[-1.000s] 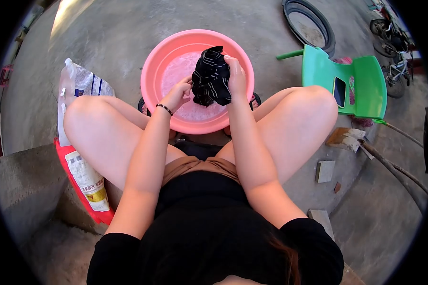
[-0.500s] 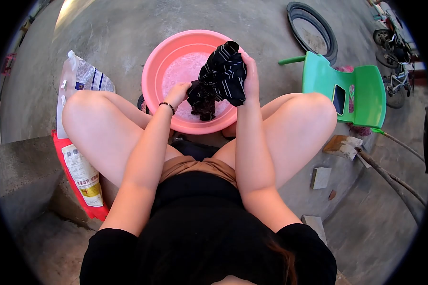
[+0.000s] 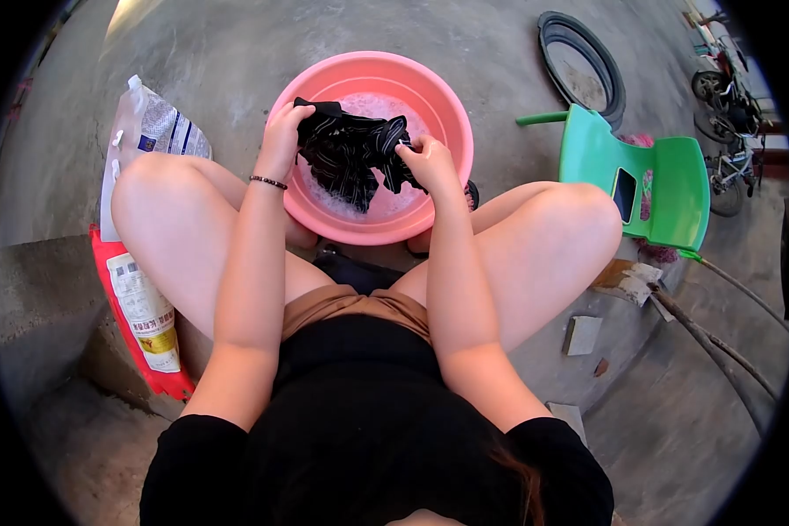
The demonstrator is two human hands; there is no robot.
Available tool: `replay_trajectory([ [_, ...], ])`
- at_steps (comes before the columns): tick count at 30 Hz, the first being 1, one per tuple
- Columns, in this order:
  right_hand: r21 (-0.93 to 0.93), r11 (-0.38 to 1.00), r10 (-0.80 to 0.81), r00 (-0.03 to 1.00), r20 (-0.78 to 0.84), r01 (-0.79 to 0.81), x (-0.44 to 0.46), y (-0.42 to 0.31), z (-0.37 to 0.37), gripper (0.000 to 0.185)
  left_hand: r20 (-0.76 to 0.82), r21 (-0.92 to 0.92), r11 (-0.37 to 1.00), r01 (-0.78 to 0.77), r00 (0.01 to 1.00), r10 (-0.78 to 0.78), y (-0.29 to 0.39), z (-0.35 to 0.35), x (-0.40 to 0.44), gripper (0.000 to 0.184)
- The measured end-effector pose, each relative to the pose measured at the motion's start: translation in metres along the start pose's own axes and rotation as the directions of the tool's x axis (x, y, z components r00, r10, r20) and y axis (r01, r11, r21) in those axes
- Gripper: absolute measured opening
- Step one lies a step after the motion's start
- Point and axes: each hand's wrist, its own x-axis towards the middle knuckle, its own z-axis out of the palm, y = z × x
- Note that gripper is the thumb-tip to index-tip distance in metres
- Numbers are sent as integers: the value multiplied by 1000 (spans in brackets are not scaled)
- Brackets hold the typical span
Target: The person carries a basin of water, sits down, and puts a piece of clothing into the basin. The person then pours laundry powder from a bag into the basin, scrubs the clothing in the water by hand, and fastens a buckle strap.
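Observation:
A black cloth with thin white stripes (image 3: 346, 162) is spread between my hands over a pink basin (image 3: 376, 238). Its lower edge hangs down to the soapy water (image 3: 394, 207). My left hand (image 3: 282, 136) is closed on the cloth's upper left corner, at the basin's left rim. On the right, my right hand (image 3: 430, 162) pinches a bunched part of the same cloth, above the basin's right side. Foam lies on the water around the cloth.
A green chair (image 3: 679, 193) with a phone (image 3: 623, 195) on it stands at the right. Behind it lie black tires (image 3: 618, 96) and bikes (image 3: 728, 171). Plastic bags (image 3: 153, 131) and a red packet (image 3: 118, 289) are at the left.
The cloth has gone from a bunched shape at the basin's right side to a wider spread over its middle. My left hand has moved left and up; my right hand has moved slightly left and down.

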Motion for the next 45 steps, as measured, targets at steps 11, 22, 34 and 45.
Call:
replay_trajectory([
  [11,-95,945,-316,949,-8,314,9,19,45,49,211,-307,950,57,977,9,26,13,-22,32],
  [22,637,767,2,993,-120,75,15,-4,9,20,179,-128,985,-115,974,137,49,4,-26,24],
  [34,337,930,-153,988,-15,149,24,16,-11,27,115,-94,992,-88,988,99,35,16,-23,20],
  [45,455,867,-269,959,86,202,-13,-27,25,28,397,352,934,-62,914,-88,3,40,-30,34],
])
